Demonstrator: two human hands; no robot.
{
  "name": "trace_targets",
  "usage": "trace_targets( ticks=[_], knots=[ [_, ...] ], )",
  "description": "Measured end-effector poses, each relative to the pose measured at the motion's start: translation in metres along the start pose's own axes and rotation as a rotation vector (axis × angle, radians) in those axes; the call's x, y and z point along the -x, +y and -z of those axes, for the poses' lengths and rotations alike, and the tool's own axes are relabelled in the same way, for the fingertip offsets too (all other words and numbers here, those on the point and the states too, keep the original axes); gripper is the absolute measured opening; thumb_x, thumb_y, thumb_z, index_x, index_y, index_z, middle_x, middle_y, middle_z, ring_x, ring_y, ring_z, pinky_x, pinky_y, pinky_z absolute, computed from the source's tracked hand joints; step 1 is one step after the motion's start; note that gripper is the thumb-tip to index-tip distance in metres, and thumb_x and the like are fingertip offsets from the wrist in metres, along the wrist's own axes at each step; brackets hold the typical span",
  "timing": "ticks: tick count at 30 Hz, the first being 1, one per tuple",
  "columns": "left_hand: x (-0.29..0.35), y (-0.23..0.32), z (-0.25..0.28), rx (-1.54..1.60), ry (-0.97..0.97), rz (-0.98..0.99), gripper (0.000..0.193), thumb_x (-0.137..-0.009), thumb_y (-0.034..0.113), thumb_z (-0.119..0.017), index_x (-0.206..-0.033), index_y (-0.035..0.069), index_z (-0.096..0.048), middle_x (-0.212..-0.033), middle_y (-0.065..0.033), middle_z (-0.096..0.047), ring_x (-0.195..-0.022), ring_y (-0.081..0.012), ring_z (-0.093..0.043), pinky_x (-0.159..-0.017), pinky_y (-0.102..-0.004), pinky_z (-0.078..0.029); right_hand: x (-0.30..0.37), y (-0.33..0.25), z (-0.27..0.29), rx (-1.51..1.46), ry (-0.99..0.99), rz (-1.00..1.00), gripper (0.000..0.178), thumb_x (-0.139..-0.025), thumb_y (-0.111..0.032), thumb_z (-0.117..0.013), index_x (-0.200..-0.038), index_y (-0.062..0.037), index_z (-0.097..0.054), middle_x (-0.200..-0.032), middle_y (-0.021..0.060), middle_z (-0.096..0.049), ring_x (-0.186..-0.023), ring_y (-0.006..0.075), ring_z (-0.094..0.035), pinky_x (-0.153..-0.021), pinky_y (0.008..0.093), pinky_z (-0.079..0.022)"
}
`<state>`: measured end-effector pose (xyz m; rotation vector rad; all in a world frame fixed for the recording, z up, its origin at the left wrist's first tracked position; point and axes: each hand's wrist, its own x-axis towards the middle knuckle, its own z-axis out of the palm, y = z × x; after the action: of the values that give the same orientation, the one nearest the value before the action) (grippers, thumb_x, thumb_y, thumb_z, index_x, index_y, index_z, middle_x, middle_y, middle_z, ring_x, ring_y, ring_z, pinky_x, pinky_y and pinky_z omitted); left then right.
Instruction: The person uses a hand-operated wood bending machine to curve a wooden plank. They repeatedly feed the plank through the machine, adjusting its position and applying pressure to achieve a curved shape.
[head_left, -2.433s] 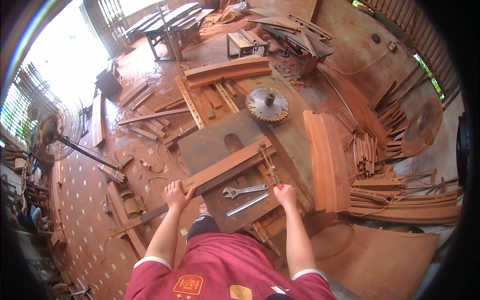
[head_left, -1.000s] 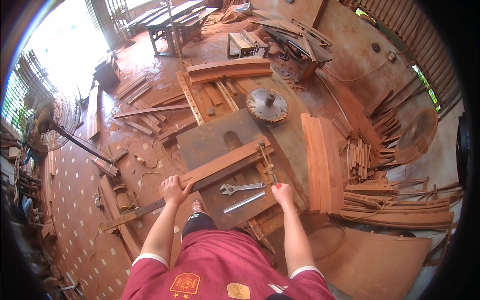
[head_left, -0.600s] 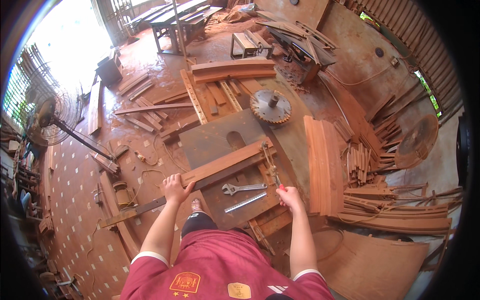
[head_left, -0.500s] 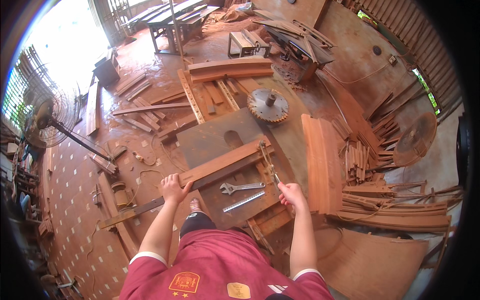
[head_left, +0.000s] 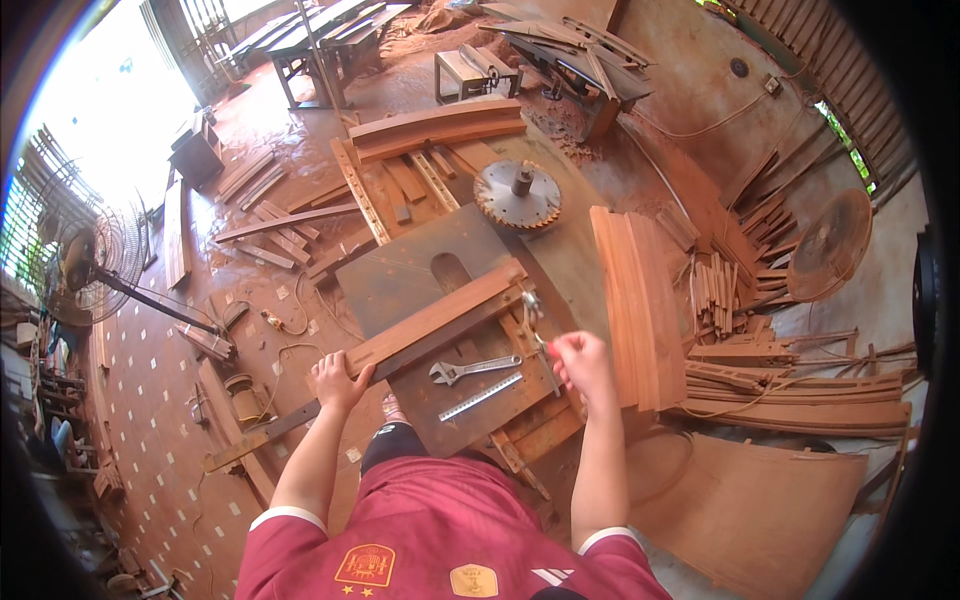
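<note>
My left hand [head_left: 338,380] grips the near-left end of a reddish wooden board [head_left: 440,315], fingers over it and thumb at its near side. The board lies along a dark metal bar [head_left: 440,346] across a metal saw table [head_left: 390,275]. Closed near the bar's right end, my right hand [head_left: 582,368] pinches a thin metal tool, slightly blurred, whose kind I cannot make out. It reaches toward a shiny metal fitting [head_left: 531,304] there. On the table's near part lie an adjustable wrench [head_left: 475,369] and a steel ruler [head_left: 480,398].
A toothed circular saw blade [head_left: 505,205] lies flat beyond the table slot. Stacked curved boards [head_left: 640,310] stand at the right, near a floor sheet [head_left: 750,500]. A standing fan [head_left: 80,260] is at left. Lumber pieces [head_left: 285,235] lie across the floor.
My right hand has shifted slightly up and turned, with the thin tool swung against the fitting. My left hand stays on the board. The whole view has moved a little.
</note>
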<state>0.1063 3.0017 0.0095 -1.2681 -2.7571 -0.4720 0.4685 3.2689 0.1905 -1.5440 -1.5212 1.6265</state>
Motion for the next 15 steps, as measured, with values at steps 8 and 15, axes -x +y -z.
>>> trace_targets(
  ticks=[8, 15],
  knots=[
    [0.001, -0.001, -0.005, 0.003, 0.063, -0.020, 0.066, -0.083, 0.061, -0.075, -0.117, 0.005, -0.065, -0.112, -0.0157, -0.067, -0.111, -0.0367, -0.061, -0.102, -0.0479, -0.042, -0.033, -0.098, -0.018, 0.246, 0.077, 0.466, 0.023, -0.094, -0.023, -0.074, -0.093, 0.0003, -0.071, -0.068, 0.0089, -0.069, -0.061, 0.0177, -0.067, -0.061, 0.0346, -0.053],
    [-0.003, 0.001, 0.001, 0.034, 0.016, 0.023, 0.067, -0.084, 0.063, -0.075, -0.116, 0.004, -0.065, -0.112, -0.0165, -0.067, -0.112, -0.0365, -0.061, -0.103, -0.0482, -0.042, -0.042, -0.081, -0.023, 0.905, -0.084, 0.138, 0.054, -0.085, -0.053, -0.076, -0.091, -0.0001, -0.076, -0.087, 0.0179, -0.078, -0.084, 0.0301, -0.076, -0.084, 0.0409, -0.058]
  ],
)
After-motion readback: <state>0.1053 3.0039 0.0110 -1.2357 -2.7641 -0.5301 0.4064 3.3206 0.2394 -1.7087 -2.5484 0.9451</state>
